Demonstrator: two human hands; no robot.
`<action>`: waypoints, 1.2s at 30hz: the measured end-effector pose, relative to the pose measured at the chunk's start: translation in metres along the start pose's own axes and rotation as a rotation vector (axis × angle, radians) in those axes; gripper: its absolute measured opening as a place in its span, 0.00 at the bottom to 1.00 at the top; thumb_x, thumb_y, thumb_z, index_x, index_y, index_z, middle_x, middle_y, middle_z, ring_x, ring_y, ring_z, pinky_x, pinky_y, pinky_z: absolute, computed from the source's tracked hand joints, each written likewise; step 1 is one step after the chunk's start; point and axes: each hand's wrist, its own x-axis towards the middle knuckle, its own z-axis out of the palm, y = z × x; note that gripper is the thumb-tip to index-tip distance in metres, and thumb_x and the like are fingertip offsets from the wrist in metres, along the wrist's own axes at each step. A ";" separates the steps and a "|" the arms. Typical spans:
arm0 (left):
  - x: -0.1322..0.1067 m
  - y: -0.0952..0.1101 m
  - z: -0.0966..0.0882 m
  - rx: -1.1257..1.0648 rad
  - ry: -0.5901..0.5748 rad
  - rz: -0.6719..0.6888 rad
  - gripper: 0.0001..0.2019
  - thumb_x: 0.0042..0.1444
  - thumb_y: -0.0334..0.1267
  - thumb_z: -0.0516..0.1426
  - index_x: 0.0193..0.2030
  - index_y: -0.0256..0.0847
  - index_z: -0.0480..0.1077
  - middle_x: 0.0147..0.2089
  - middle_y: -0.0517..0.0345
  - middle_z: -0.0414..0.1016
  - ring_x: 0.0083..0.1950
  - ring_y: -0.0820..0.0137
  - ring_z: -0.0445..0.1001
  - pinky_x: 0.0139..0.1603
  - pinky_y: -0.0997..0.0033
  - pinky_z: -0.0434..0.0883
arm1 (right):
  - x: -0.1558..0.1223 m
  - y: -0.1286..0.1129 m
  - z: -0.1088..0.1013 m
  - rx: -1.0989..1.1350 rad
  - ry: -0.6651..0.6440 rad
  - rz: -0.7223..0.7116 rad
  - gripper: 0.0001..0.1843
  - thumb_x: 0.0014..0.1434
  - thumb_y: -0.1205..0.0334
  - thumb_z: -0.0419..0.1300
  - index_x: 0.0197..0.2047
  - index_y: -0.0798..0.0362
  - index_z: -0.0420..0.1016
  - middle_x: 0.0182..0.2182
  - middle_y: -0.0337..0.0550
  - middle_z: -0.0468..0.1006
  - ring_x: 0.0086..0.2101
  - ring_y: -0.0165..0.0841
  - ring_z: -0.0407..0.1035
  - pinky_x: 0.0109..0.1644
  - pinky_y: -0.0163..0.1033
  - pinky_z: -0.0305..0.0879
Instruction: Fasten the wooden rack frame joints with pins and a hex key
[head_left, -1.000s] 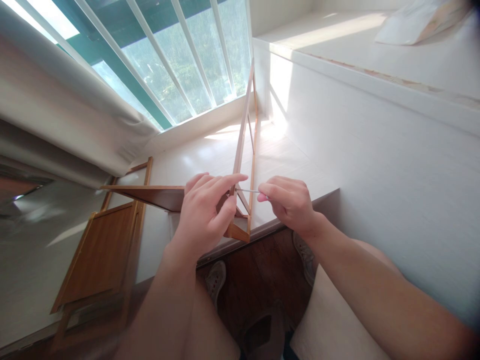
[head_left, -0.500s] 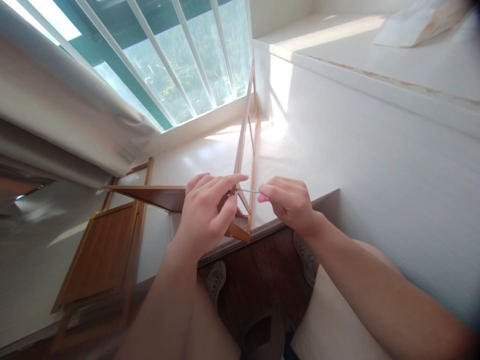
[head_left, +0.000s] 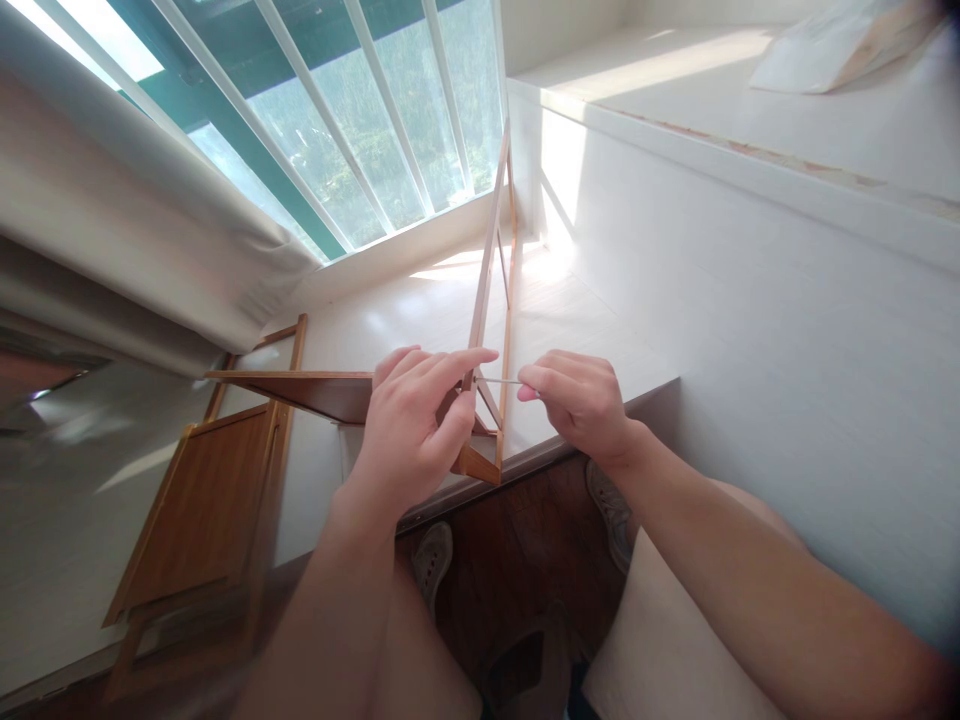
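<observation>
A wooden frame (head_left: 486, 270) with slanting rails stands on the white ledge, joined near my hands to a brown wooden panel (head_left: 322, 390) that reaches leftward. My left hand (head_left: 409, 425) grips the wood at this joint, thumb on the near side and index finger stretched across the rail. Between the fingers of my right hand (head_left: 577, 400) is a thin straight metal tool (head_left: 499, 380), like a hex key or slim screwdriver. Its tip meets the side of the rail close to my left fingertips. The tool's other end is hidden inside my closed fingers.
Another wooden piece with a panel (head_left: 199, 500) leans at the left. A barred window (head_left: 360, 130) and a curtain (head_left: 150, 200) lie beyond. To the right rises a white wall (head_left: 712, 280) with a shelf on top. Shoes (head_left: 433, 565) rest on the dark floor (head_left: 525, 530).
Almost nothing differs. My right hand has turned very slightly around the tool, whose tip stays at the rail; my left hand and the frame have kept their places.
</observation>
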 end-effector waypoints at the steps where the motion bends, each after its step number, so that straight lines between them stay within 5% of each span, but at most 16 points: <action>1: 0.000 0.000 0.000 0.000 0.000 0.001 0.19 0.67 0.36 0.48 0.58 0.48 0.74 0.41 0.64 0.79 0.46 0.67 0.70 0.64 0.59 0.57 | 0.000 0.000 0.000 -0.002 0.000 -0.001 0.13 0.71 0.71 0.51 0.38 0.50 0.73 0.27 0.39 0.76 0.27 0.29 0.66 0.33 0.35 0.60; 36: 0.000 0.000 0.001 0.012 -0.019 -0.020 0.20 0.67 0.38 0.47 0.59 0.49 0.73 0.42 0.62 0.80 0.47 0.65 0.70 0.64 0.57 0.57 | 0.001 -0.008 0.002 0.200 0.009 0.130 0.14 0.73 0.57 0.55 0.34 0.52 0.71 0.24 0.39 0.71 0.25 0.30 0.63 0.32 0.36 0.58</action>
